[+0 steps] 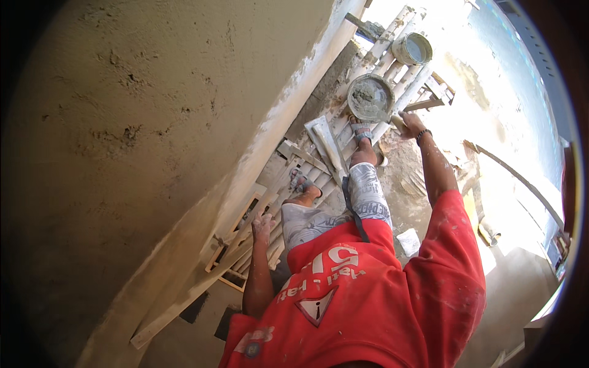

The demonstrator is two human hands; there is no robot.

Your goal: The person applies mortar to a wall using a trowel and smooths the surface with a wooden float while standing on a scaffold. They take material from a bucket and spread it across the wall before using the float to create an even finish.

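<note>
My right hand (411,125) is closed around the pale handle of a trowel (397,122). The trowel's blade reaches the near rim of a round bucket (351,98) with wet grey mortar (365,97) in it. My left hand (262,227), dusted with plaster, hangs beside the wall at left. Its fingers are loosely bent and apart, and nothing shows in them. Between the bucket and my legs lies a long plastering float (327,147) smeared with mortar.
Light poles (392,37) form the platform under my sandalled feet. A second bucket (412,49) holding greyish liquid stands farther off. The plastered wall (153,122) rises close on my left. Below the platform are a wooden frame (233,279) and rough, mortar-spattered ground (408,168).
</note>
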